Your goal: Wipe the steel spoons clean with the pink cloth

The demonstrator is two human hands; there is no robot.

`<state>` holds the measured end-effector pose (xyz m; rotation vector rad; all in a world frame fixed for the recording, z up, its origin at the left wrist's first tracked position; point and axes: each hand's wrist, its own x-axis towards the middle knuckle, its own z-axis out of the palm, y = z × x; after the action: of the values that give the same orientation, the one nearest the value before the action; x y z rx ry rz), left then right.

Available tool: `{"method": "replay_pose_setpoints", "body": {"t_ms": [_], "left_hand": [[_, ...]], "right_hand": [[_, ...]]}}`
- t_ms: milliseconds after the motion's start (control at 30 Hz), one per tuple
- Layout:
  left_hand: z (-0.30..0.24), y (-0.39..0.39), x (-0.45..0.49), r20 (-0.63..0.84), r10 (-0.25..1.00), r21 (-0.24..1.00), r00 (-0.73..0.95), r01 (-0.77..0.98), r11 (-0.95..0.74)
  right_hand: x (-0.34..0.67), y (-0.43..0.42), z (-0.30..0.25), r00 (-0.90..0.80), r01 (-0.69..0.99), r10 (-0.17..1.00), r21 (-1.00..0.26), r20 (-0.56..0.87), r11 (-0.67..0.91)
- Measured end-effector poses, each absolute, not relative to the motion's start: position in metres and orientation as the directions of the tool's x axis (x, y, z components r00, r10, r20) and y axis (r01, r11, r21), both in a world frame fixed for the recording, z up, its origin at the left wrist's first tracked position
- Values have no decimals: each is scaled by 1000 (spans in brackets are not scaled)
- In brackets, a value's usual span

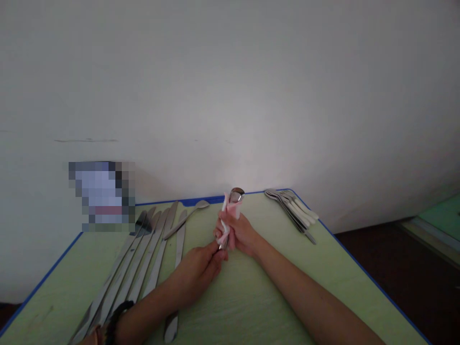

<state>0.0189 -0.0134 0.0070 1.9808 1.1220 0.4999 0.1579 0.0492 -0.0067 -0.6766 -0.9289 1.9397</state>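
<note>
Above the middle of the table I hold a metal spoon (237,194) with its bowl pointing away from me. My left hand (206,263) is closed on the lower end of its handle. My right hand (239,232) wraps a pink and white cloth or tissue (232,211) around the spoon below the bowl. My fingers and the cloth hide most of the handle. Left of my hands a single spoon (190,218) lies with its handle across the table knives (158,258). One knife (179,239) lies partly under my left forearm.
A bunch of spoons (287,211), some with white handles, lies near the table's right back corner. The pale green table (273,287) has a blue edge and stands against a white wall (230,96). A blurred-out object (102,196) stands at the back left.
</note>
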Motion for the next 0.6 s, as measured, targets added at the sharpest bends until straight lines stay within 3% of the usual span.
{"method": "replay_pose_setpoints", "body": {"t_ms": [233,600], "left_hand": [[8,-13,19,-14,840,777,543,534,-332],[8,-14,19,-48,835,781,549,542,-311]], "right_hand": [[156,54,-4,-321,-597,932,-729,-165,-335],[155,56,-7,-380,-618,908,-684,-174,-389]]}}
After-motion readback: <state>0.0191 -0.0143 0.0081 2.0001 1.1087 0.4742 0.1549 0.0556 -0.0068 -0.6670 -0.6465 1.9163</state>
